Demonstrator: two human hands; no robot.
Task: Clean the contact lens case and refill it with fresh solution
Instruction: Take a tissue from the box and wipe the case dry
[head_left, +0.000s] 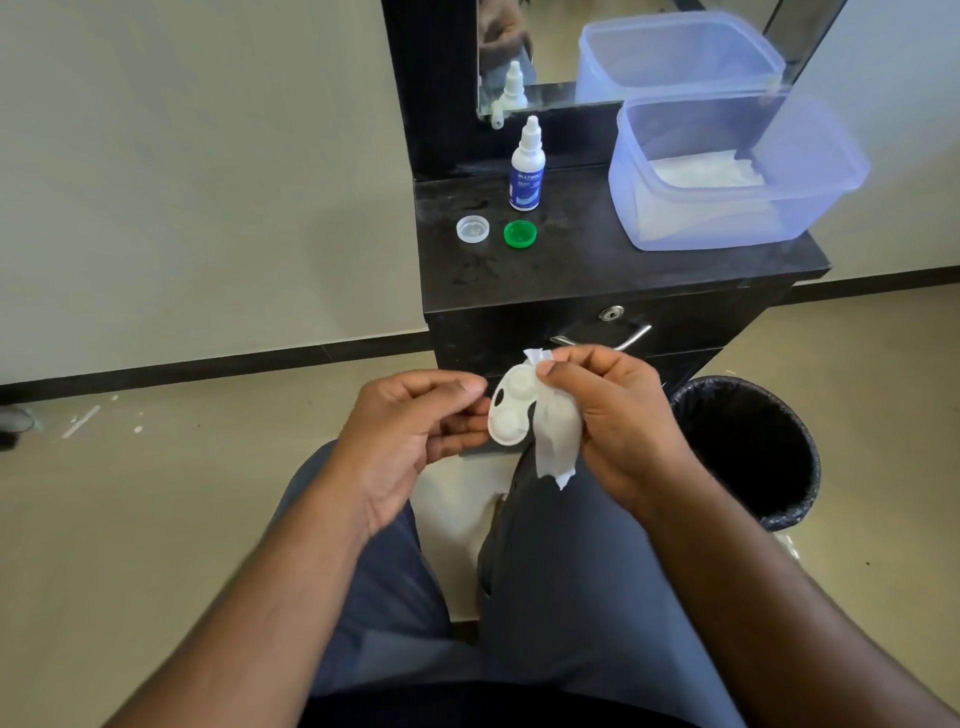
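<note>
Wiping appeared under way: left hand (415, 421) pinched the lens case (511, 410), right hand (608, 410) pinched a tissue (558, 431) against it; both caps (472, 229) lay beside the solution bottle (527, 171), refilling seemingly undone.

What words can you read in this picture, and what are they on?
Solution bottle: a blue label with white print, too blurred to read for sure.
White cap, green cap, lens case, tissue, plastic tub: no words show.
</note>
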